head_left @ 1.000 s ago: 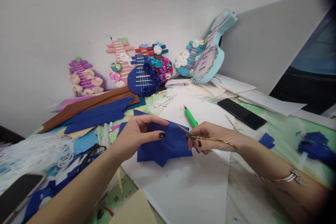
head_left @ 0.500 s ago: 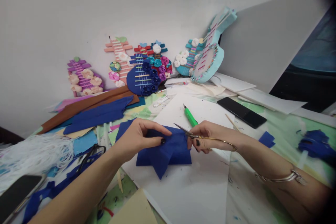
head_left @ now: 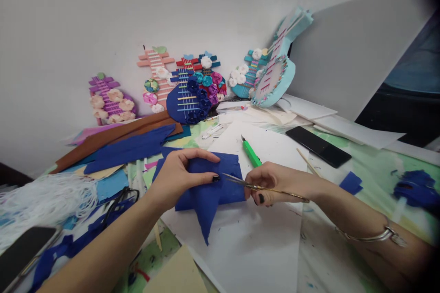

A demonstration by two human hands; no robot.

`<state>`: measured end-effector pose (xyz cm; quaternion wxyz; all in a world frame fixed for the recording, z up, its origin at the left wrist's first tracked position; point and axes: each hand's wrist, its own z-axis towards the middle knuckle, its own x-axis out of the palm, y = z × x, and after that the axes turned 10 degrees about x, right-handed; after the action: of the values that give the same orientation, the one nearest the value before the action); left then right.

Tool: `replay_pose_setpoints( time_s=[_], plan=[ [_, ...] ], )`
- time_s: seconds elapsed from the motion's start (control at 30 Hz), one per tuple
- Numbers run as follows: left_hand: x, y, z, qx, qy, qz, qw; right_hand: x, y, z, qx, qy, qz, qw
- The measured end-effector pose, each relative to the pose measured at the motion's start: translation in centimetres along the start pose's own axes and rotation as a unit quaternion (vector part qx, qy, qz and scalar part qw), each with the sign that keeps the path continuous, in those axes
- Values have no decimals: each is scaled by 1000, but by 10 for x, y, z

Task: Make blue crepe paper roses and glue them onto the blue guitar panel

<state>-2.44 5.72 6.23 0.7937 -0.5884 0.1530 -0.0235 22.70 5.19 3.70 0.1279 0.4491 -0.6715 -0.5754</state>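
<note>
Blue crepe paper (head_left: 206, 194) lies in folded layers over a large white sheet (head_left: 261, 242), one pointed flap hanging toward me. My left hand (head_left: 173, 178) is closed on it, thumb and forefinger pinching near the middle. In my right hand (head_left: 280, 183) is a pair of scissors with gold-coloured handles (head_left: 254, 187). Its blades lie across the right part of the paper, tips pointing left toward my left thumb. The fingertips of my right hand are by the paper's right edge; whether they grip it I cannot tell.
A green utility knife (head_left: 251, 153) lies just behind my right hand, its blade exposed. Black phones (head_left: 318, 146) rest at right and lower left. White string (head_left: 51, 201) is heaped on the left. Decorated paper guitars (head_left: 187, 100) lean against the wall. Blue scraps (head_left: 350, 183) lie right.
The scissors have tilted from slanting up to nearly flat, tips a little further left and lower. The blue paper has shifted slightly, and its pointed flap hangs lower.
</note>
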Motion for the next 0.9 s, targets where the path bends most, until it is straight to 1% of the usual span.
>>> replay_pose_setpoints(
  time_s=[0.17,0.47,0.57,0.7,0.9],
  plan=[
    [2,-2,-1,5,-11,9,1000,3,-3,3,-9,-22,34,999],
    [10,-3,-5,14,-3,25,1000,11,0,6,-20,-64,33,997],
    [12,-2,-6,18,-14,33,999,13,0,7,-37,-66,46,996],
    [14,-2,-10,45,-29,73,996,15,2,7,-42,-67,57,995],
    [16,-2,-11,32,-13,69,997,16,3,7,-51,-66,77,994]
  ],
)
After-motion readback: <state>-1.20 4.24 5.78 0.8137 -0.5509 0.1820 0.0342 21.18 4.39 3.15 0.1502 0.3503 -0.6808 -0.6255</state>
